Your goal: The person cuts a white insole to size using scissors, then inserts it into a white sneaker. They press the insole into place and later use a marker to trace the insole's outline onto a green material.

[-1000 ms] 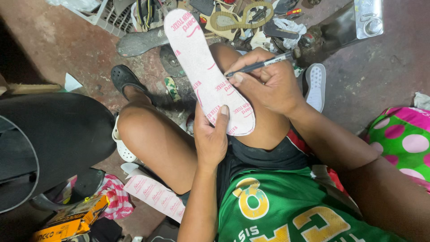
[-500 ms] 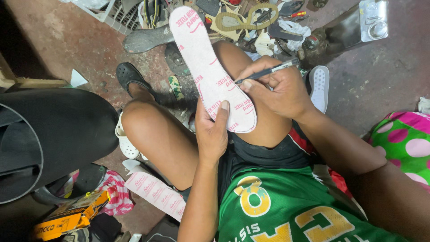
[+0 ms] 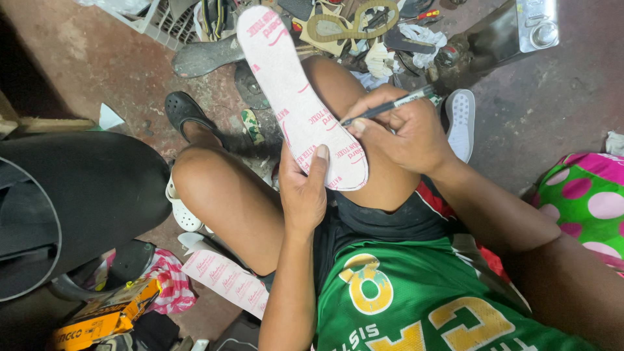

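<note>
A long white insole board (image 3: 292,91) with pink printing rests across my right thigh, its toe pointing away from me. My left hand (image 3: 302,192) grips its heel end, thumb lying on top. My right hand (image 3: 403,133) holds a dark pen (image 3: 390,106) with its tip touching the right edge of the insole near the heel. I sit in a green jersey with yellow figures, both bare knees raised.
A black round seat (image 3: 71,195) stands at left. Another printed insole sheet (image 3: 224,279) lies under my left leg. Shoe parts, soles and straps (image 3: 351,26) are piled ahead. A white shoe sole (image 3: 460,123) lies right; a pink-and-green spotted cloth (image 3: 585,195) at far right.
The insole's heel end has slid slightly toward my body, and my right hand keeps the pen on the insole's right edge near the heel.
</note>
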